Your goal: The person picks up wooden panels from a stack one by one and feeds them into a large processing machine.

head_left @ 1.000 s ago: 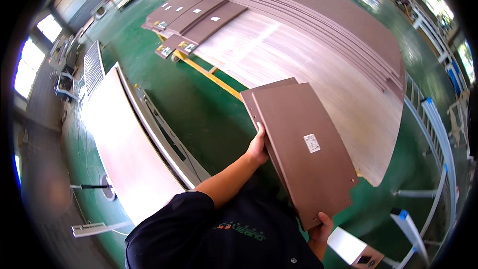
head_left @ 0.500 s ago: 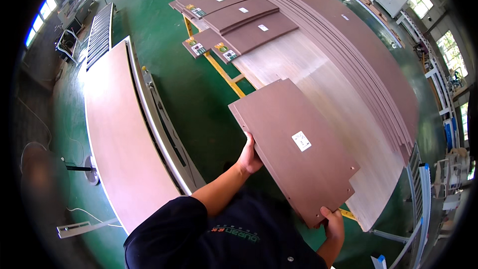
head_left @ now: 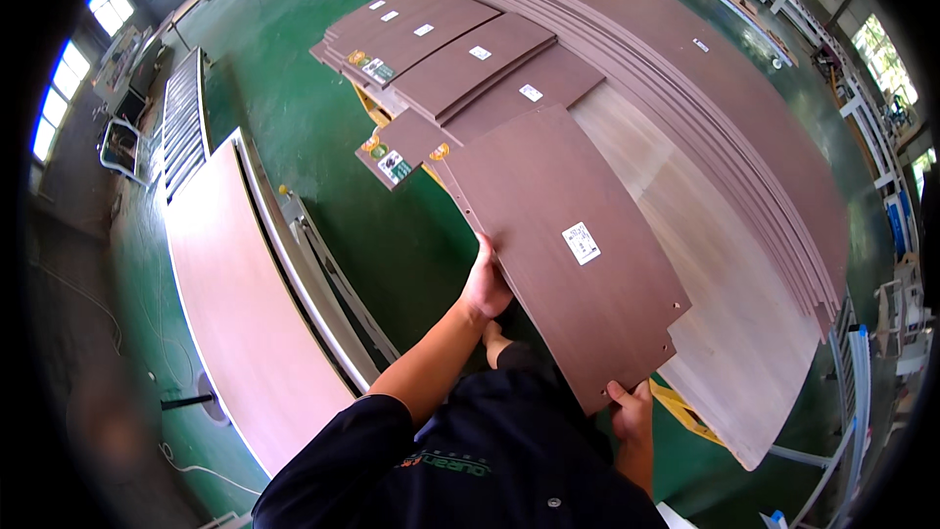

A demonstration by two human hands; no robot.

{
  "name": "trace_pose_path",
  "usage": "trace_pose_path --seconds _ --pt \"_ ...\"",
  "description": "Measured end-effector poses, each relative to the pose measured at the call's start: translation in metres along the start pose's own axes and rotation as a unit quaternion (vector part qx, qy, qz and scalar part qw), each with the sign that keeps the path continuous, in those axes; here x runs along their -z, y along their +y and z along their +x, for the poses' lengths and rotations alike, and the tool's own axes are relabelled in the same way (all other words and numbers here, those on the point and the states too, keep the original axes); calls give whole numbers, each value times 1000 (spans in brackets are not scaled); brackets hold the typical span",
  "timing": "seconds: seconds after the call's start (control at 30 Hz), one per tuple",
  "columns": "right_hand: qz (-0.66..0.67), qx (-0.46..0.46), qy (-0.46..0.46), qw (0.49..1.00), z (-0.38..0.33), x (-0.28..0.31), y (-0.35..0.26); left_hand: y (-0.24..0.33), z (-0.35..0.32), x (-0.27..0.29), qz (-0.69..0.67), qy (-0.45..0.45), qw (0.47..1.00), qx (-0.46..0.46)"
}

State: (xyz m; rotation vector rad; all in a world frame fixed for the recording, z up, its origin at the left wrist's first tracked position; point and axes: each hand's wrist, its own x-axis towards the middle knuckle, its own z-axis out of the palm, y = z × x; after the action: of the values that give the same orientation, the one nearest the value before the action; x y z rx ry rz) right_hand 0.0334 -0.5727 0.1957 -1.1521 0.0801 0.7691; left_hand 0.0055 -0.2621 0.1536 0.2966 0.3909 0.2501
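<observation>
Panel (head_left: pixel 553 269) in both hands (head_left: pixel 487 284), brown sheets (head_left: pixel 676 83) stacked on pale board (head_left: pixel 729 348)

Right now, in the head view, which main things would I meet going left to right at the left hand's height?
Pale tabletop → left hand → held brown panel → pale board → stack of large brown panels.

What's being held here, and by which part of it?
A brown panel: the left grip holds its long left edge, the right grip its near end.
</observation>
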Motion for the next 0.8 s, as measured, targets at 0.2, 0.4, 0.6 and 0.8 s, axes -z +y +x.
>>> trace_pose_path --seconds 0.2,0.4,0.6,0.8 --pt "-63 60 -9 996 79 -27 5 43 80 4 25 92 995 36" --pt "-63 55 18 996 140 -80 -2 111 145 0 72 63 993 69" --pt "87 70 44 993 210 -158 -3 200 195 15 59 68 992 84" --pt "127 48 62 989 305 -236 35 322 265 60 79 69 988 115"
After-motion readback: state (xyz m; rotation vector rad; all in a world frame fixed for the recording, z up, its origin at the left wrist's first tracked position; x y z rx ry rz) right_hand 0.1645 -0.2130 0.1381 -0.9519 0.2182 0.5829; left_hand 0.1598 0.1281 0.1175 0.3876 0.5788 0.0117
